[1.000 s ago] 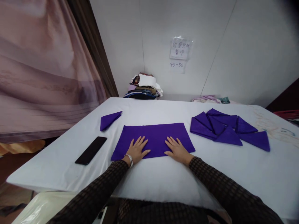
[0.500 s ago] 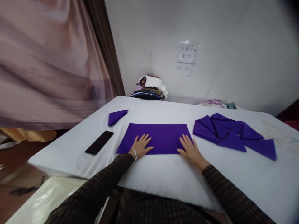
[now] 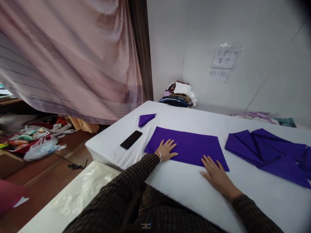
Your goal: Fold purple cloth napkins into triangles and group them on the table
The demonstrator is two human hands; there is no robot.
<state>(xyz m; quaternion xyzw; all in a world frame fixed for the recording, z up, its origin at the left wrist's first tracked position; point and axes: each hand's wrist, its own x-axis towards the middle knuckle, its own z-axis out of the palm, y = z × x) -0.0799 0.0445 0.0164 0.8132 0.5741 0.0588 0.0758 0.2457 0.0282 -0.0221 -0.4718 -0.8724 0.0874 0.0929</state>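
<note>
A purple cloth napkin (image 3: 191, 145), folded into a flat rectangle, lies on the white-covered table in front of me. My left hand (image 3: 166, 150) rests flat on its near left part, fingers spread, with a bracelet at the wrist. Over the near edge at the right lies my right hand (image 3: 216, 173), fingertips on the cloth and the palm over the white table cover. Neither hand grips anything. Left of the napkin is a smaller purple napkin (image 3: 146, 119) folded to a point. Several folded purple napkins (image 3: 269, 149) overlap at the right.
A black phone (image 3: 131, 139) lies on the table (image 3: 206, 123) at the left. Beyond the far edge sits a pile of folded clothes (image 3: 178, 94). A pink curtain (image 3: 97, 58) hangs at the left, above bags (image 3: 43, 147) on the floor. A plastic-covered bench (image 3: 85, 191) adjoins the table.
My view has turned to the left, so the table things appear farther right. My right hand has drawn back a little toward me on the napkin; my left hand stays on it.
</note>
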